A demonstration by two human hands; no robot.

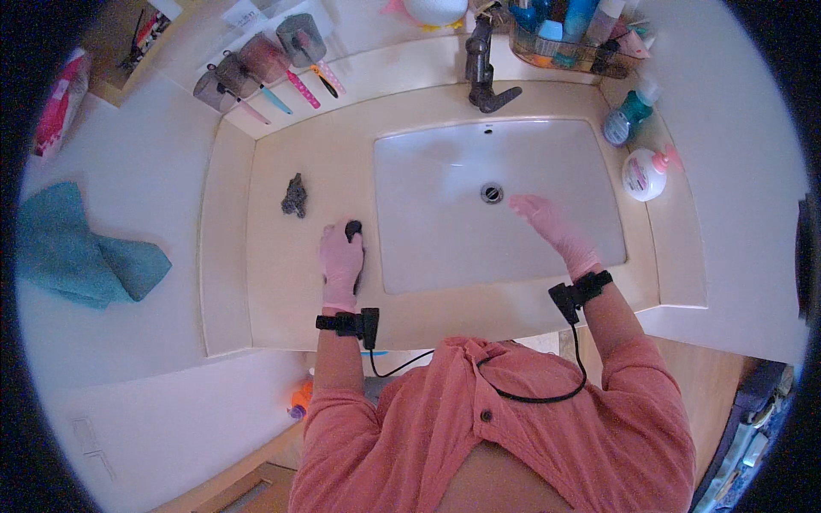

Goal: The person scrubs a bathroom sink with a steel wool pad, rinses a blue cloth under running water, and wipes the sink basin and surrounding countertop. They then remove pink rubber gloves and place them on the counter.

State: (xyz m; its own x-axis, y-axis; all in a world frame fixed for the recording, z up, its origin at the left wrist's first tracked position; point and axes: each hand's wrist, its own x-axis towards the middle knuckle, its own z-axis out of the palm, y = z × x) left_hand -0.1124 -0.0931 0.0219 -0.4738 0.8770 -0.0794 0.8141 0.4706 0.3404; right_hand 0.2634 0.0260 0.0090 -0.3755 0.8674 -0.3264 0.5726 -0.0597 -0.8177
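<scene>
My left hand (341, 263), in a pink glove, is on the cream countertop (282, 269) left of the sink. It grips a black object (353, 231); a rounded end shows by the fingers, a dark edge along the palm, and the rest is hidden. Farther back on the same counter lies a dark grey crumpled clump (295, 196), its kind unclear. Over the white sink basin (436, 218) is my right hand (545, 221), also pink-gloved and blurred. Its fingertips point toward the drain (492, 193), and no held thing shows in it.
A dark faucet (482, 67) stands behind the basin. Several handled cups (262, 58) hang at the back left. On the right are a pump bottle (643, 176), a green bottle (628, 118) and a basket of toiletries (577, 61). A teal cloth (90, 250) is at far left.
</scene>
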